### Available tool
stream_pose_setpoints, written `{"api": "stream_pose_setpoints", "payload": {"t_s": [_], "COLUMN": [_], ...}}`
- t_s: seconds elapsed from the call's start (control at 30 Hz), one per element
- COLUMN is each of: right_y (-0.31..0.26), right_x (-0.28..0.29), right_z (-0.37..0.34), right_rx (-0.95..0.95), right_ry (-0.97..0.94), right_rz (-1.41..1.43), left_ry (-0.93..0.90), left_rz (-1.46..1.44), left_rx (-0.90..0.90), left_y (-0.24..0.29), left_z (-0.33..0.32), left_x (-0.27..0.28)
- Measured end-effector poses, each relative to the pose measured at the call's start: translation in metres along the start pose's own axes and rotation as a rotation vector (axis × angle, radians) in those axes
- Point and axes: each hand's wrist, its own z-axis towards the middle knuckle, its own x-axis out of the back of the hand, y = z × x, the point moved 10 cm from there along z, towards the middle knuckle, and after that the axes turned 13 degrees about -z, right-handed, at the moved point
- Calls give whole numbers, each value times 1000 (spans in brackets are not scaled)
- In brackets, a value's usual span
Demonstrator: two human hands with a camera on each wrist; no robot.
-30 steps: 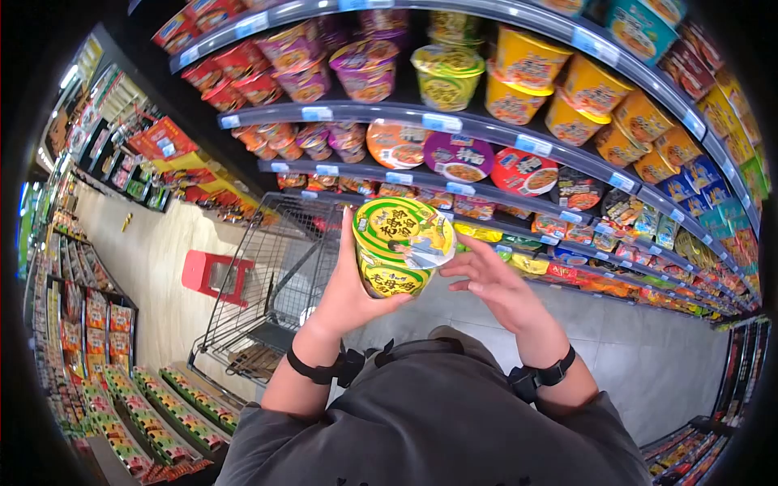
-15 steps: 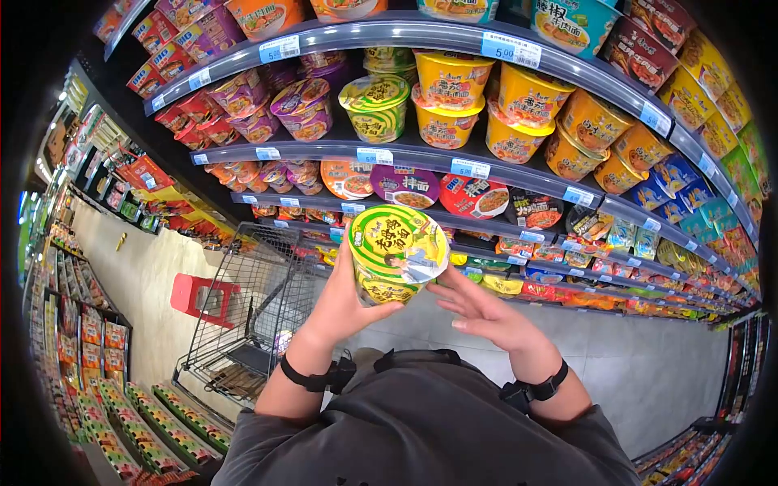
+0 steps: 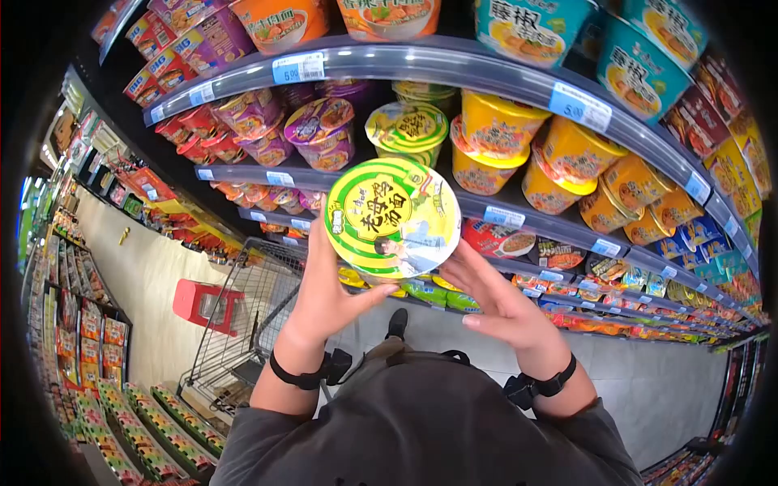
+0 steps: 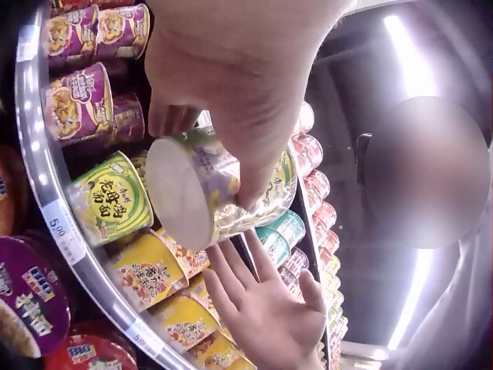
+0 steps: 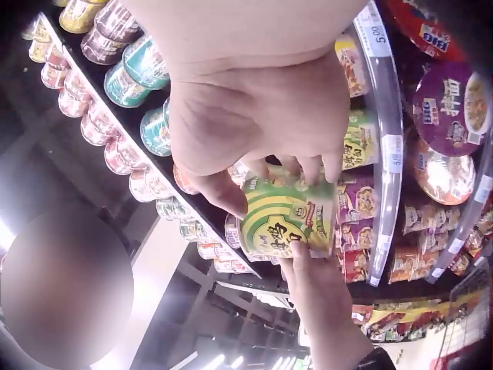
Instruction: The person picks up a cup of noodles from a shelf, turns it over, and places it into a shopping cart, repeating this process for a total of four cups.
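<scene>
from the left: one red stool (image 3: 190,301) stands on the floor, and beside it one wire cart (image 3: 241,320). then comes the left hand (image 3: 324,292), clamped on one green-and-yellow noodle cup (image 3: 393,219), thumb on one side and fingers on the other. the cup is up in the air in front of the person's chest, tilted so its lid faces the head camera. at its right side is the right hand (image 3: 502,300), fingers straight and not wrapped round anything; the fingertips are at the cup's side, though whether they all touch cannot be told.

as far as it can be judged, the picking up is done: the cup is off the shelf and its lid looks whole. setting it down is left, since it is neither on a shelf nor in the cart.

counting along the shelves, left to right: at least three purple cups (image 3: 320,134), the rest partly hidden; two green cups (image 3: 408,134) like the held one, one in front and one behind; two stacks of yellow tubs (image 3: 502,125), two to a stack; and, above, three teal tubs (image 3: 527,28). two wristbands (image 3: 543,387) show, one on each arm, and one dark shoe (image 3: 397,324).
</scene>
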Motion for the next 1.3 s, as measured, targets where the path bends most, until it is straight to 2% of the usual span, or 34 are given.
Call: {"api": "stream_pose_setpoints", "payload": {"t_s": [0.03, 0.07, 0.13, 0.3, 0.43, 0.53, 0.6, 0.7, 0.87, 0.93, 1.07, 1.17, 1.23, 1.3], "right_y": [-4, -10, -15, -15, -9, -8, -3, 3, 6, 6, 11, 10, 9, 6], "right_x": [4, 15, 27, 52, 71, 82, 87, 94, 97, 98, 100, 101, 98, 96], "right_z": [12, 34, 55, 89, 107, 116, 118, 118, 118, 117, 118, 118, 118, 110], "right_rx": [0, 21, 72, 57, 65, 54, 59, 80, 94, 112, 100, 109, 95, 92], "right_ry": [3, 27, 80, 161, 242, 317, 334, 360, 382, 402, 406, 419, 392, 374], "right_rz": [-6, 3, 16, -2, -10, -24, -34, -38, -45, -60, -55, -30, -32, -40], "left_ry": [12, 112, 100, 74, 29, 0, -32, -44, -98, -120, -121, -142, -94, -73], "left_rz": [1, -179, -203, -210, -141, -248, -294, -293, -263, -92, -26, 7, -96, -80], "left_rx": [-14, 29, 14, -80, -93, -36, 25, -48, -47, -63, -120, -111, -33, -17], "left_y": [-3, -17, -22, -29, -45, -60, -73, -67, -75, -72, -70, -71, -82, -79], "left_z": [11, 32, 56, 113, 145, 163, 172, 184, 193, 195, 198, 200, 198, 194], "left_x": [7, 18, 24, 33, 32, 24, 20, 19, 13, 13, 12, 9, 10, 11]}}
